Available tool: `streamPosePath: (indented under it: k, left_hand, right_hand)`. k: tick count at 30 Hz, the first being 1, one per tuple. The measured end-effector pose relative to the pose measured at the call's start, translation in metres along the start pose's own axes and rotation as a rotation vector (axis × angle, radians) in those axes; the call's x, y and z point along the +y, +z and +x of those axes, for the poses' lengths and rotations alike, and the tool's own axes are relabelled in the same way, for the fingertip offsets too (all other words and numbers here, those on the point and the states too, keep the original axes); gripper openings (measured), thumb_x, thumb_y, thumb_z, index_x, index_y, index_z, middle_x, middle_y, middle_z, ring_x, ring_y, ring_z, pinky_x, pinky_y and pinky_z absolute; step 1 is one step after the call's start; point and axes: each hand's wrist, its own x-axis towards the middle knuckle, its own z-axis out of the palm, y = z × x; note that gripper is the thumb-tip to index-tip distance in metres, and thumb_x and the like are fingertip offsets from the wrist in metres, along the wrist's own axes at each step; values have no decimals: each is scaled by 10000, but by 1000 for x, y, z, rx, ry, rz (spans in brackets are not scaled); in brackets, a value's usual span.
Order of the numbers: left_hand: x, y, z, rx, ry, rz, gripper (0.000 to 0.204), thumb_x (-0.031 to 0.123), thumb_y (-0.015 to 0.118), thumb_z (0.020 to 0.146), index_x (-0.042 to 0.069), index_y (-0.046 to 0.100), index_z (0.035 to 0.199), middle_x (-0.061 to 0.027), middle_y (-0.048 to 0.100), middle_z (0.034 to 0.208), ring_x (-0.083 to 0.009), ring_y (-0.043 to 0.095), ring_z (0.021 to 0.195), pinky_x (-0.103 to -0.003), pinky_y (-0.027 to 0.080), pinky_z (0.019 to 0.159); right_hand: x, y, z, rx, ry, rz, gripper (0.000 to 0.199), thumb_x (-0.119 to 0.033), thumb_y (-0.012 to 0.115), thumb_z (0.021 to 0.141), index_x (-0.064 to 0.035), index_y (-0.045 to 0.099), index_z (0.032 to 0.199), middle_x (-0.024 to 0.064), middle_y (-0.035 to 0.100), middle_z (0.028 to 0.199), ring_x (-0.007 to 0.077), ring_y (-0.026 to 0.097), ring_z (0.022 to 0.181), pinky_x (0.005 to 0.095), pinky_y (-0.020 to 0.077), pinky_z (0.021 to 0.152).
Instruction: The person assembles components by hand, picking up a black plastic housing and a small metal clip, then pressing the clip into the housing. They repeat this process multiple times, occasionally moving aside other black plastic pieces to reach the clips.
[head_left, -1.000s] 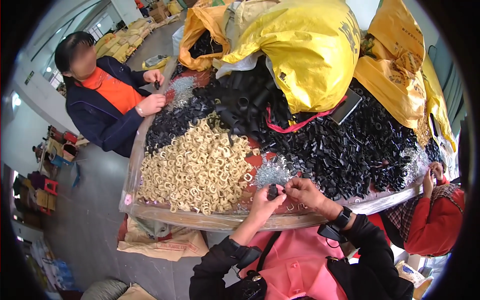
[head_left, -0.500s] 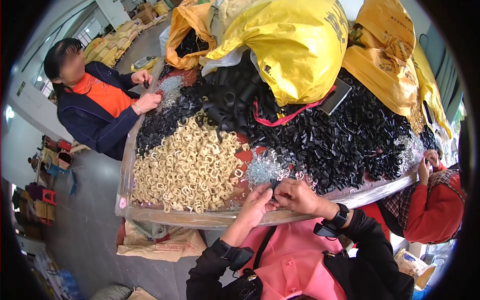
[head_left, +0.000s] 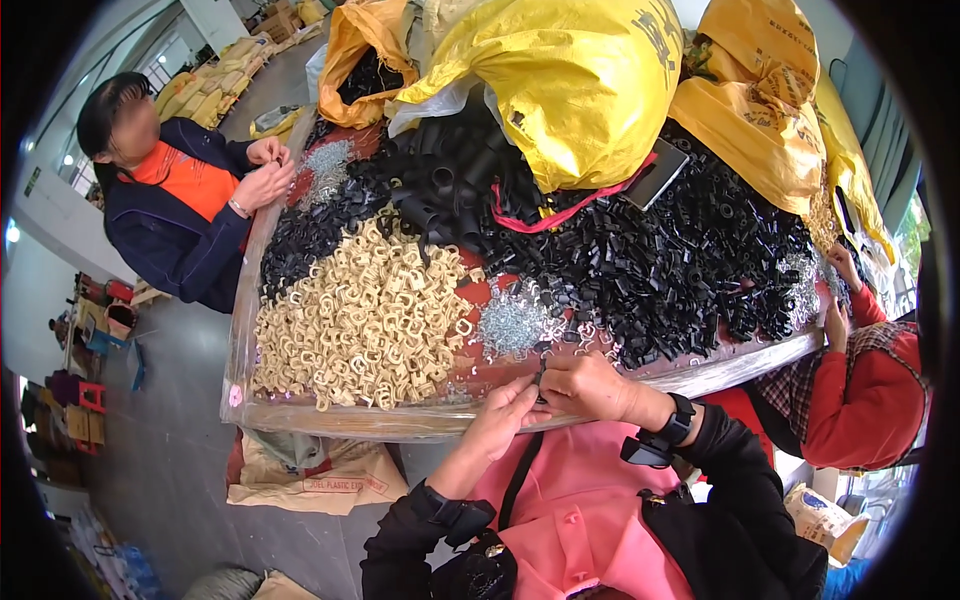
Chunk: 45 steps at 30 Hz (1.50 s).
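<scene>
Black part (head_left: 541,378) still pinched, hands (head_left: 560,395) unmoved (table edge).

The small black part (head_left: 541,377) pinched between the left hand (head_left: 507,415) and the right hand (head_left: 590,385) is mostly covered by the fingers, so its shape cannot be told; the silver metal pieces (head_left: 512,322) just behind are too small to see one by one; the yellow sacks (head_left: 570,80) hide the far part of the black pile (head_left: 660,265); the person in red (head_left: 860,400) is cut by the dark rim at the right; the left edge of the view is blurred.
</scene>
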Motion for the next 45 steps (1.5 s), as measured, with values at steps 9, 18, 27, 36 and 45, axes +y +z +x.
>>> streamPosePath:
  k: [9,18,27,36,45]
  left_hand:
    - [1,-3,-1,-3,-61,-29,266,145,384,890,-11,431,1101,-96,531,988,-200,554,892,-287,469,754]
    - [-7,-24,9,-79,-117,-385,240,129,420,872,-5,459,1067,-133,545,1009,-232,567,875,-304,474,759]
    - [-8,-23,17,30,-104,-307,199,115,444,860,5,487,1020,-144,555,993,-216,571,871,-283,482,757]
    - [-4,-21,13,77,-81,-318,182,126,474,849,9,511,984,-111,574,943,-187,576,844,-264,486,724]
    - [-9,-24,12,74,-52,-368,150,98,464,847,40,491,982,-166,564,964,-238,584,839,-302,500,719]
  right_hand:
    - [3,1,0,12,33,188,71,-95,590,673,-54,542,705,80,523,677,252,542,551,337,425,457]
    - [33,-31,8,36,228,333,77,-67,617,692,-46,591,761,71,562,729,225,545,661,308,436,576]
    - [56,-18,15,90,54,-293,174,-157,627,664,-68,566,800,60,519,773,225,530,700,303,419,617]
    - [103,5,8,-25,226,-500,126,-139,550,665,-82,496,763,70,477,773,224,543,669,334,436,571]
    - [96,7,9,55,197,-542,73,-124,536,669,-76,482,679,69,482,707,230,549,601,334,446,561]
